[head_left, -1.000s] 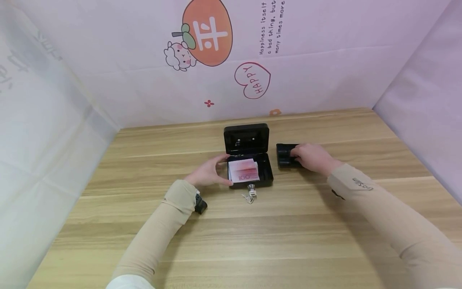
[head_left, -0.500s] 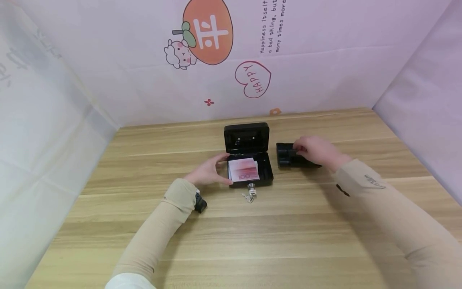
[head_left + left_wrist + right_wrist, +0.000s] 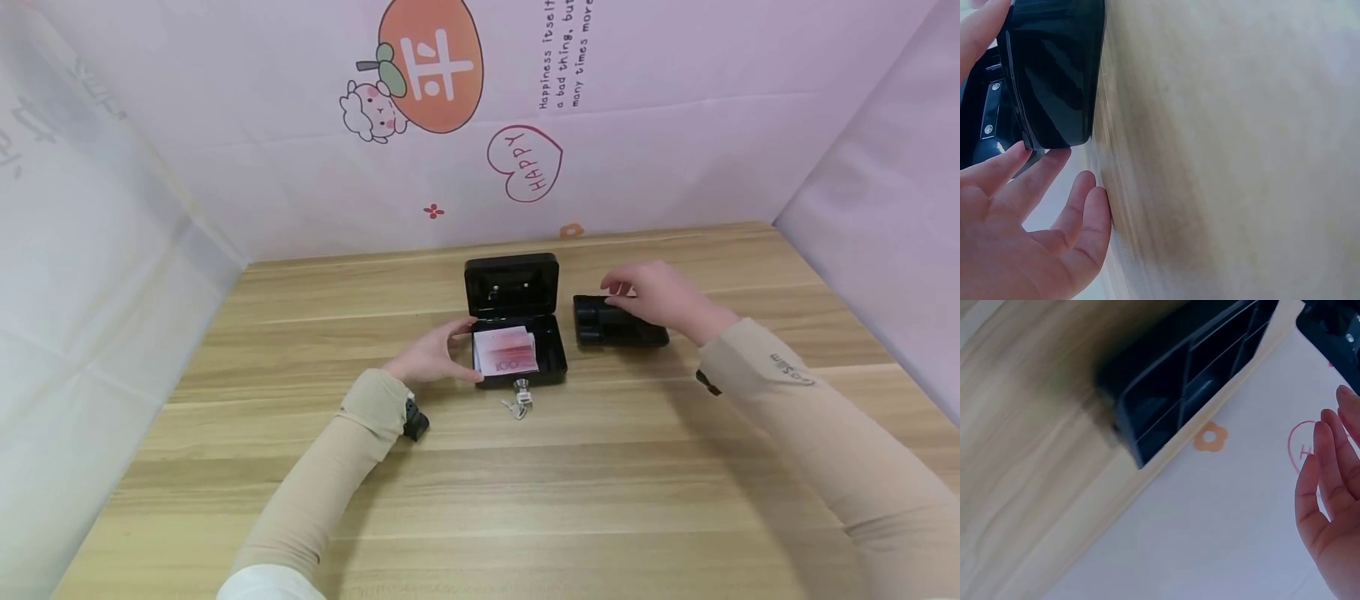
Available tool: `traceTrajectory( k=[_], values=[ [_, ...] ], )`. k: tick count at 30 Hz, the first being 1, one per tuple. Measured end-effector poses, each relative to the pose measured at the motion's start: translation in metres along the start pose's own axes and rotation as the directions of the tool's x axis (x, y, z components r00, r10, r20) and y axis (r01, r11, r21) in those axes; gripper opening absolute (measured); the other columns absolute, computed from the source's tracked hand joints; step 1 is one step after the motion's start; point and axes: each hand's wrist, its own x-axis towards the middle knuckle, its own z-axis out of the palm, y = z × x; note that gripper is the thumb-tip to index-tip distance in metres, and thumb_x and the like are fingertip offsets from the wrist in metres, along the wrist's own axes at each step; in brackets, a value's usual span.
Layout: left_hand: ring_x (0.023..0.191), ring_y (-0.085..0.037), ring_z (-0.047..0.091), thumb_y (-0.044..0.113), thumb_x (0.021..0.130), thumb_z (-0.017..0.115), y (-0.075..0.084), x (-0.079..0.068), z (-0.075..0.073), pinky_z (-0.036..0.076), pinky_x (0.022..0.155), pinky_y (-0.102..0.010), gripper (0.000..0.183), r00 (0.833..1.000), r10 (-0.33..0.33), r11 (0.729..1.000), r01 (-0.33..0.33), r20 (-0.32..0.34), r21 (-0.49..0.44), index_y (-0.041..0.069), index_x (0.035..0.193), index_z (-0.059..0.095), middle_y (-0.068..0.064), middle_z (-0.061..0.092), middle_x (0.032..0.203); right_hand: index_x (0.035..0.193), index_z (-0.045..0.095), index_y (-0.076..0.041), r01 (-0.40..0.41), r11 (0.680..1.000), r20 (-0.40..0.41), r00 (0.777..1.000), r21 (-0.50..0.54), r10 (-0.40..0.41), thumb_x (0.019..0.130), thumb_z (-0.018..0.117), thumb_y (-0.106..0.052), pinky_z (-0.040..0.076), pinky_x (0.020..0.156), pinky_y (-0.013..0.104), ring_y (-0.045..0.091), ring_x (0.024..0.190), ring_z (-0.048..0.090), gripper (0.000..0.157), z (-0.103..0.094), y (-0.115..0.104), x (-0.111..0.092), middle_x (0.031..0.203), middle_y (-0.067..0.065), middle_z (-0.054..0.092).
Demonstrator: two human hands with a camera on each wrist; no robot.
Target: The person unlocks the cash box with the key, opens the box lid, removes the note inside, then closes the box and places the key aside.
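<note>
A small black cash box (image 3: 558, 354) stands with its lid (image 3: 512, 287) raised, and a stack of red 100 banknotes (image 3: 507, 352) lies inside. My left hand (image 3: 431, 354) spans the box's left end, thumb at the front corner and fingers at the back. In the left wrist view, fingertips of that hand (image 3: 1047, 219) touch the box's dark end wall (image 3: 1050, 81). To the right lies a black compartment tray (image 3: 637, 332). Over its far edge is my right hand (image 3: 660, 296), fingers loosely bent and holding nothing. The right wrist view shows this hand (image 3: 1335, 481) apart from the divided tray (image 3: 1163, 394).
A lock cylinder (image 3: 522, 386) with small keys (image 3: 517, 409) sticks out in front of the box. Wood-grain table (image 3: 480, 500) surrounds everything. A printed white cloth (image 3: 300, 167) rises behind the table's back edge, with more cloth (image 3: 877, 183) at the sides.
My right hand has let go of the tray and lifted up and back, uncovering more of it. The left hand stays at the box.
</note>
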Motion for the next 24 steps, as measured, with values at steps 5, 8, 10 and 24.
traceTrajectory(
  k=[5, 8, 10, 24],
  values=[
    [0.138, -0.032, 0.034, 0.016, 0.069, 0.084, 0.000, 0.001, -0.001, 0.030, 0.113, -0.043, 0.100, 1.000, -0.002, 1.000, 0.002, 0.000, 0.008, 0.011, 0.150, 0.024, -0.012, 0.029, 0.154, 0.102, 0.068, -0.001, 0.018, 1.000, 0.009, 1.000, -0.007, -0.018, 0.085, 0.068, -0.006, 0.054, 0.074, 0.043, 0.025, 0.083, 0.064, 0.018, 0.001, -0.010, 0.004, 0.090, 0.010, 0.069],
    [0.138, -0.032, 0.034, 0.015, 0.069, 0.084, 0.001, 0.000, 0.000, 0.031, 0.113, -0.043, 0.100, 1.000, 0.000, 1.000, 0.000, -0.002, 0.006, 0.011, 0.150, 0.024, -0.012, 0.030, 0.153, 0.102, 0.068, -0.001, 0.035, 0.999, 0.017, 0.999, -0.006, -0.035, 0.085, 0.068, -0.007, 0.054, 0.074, 0.043, 0.024, 0.082, 0.064, 0.018, 0.004, -0.015, 0.007, 0.090, 0.010, 0.069],
    [0.138, -0.031, 0.034, 0.015, 0.069, 0.084, 0.001, -0.001, 0.000, 0.031, 0.113, -0.043, 0.101, 1.000, -0.001, 1.000, 0.001, -0.002, 0.001, 0.011, 0.150, 0.024, -0.012, 0.030, 0.153, 0.101, 0.068, -0.001, 0.044, 0.999, 0.023, 0.999, 0.003, -0.044, 0.085, 0.068, -0.008, 0.054, 0.075, 0.042, 0.023, 0.081, 0.064, 0.017, 0.007, -0.019, 0.009, 0.089, 0.010, 0.069],
    [0.136, -0.034, 0.037, 0.015, 0.071, 0.083, 0.002, -0.002, 0.000, 0.032, 0.113, -0.043, 0.099, 1.000, 0.012, 1.000, -0.012, 0.001, -0.004, 0.008, 0.150, 0.023, -0.015, 0.030, 0.153, 0.110, 0.065, 0.002, 0.024, 0.996, 0.080, 0.996, 0.086, -0.031, 0.084, 0.071, -0.014, 0.055, 0.078, 0.040, 0.022, 0.083, 0.066, 0.031, 0.026, -0.053, 0.021, 0.093, 0.012, 0.070]
  ],
)
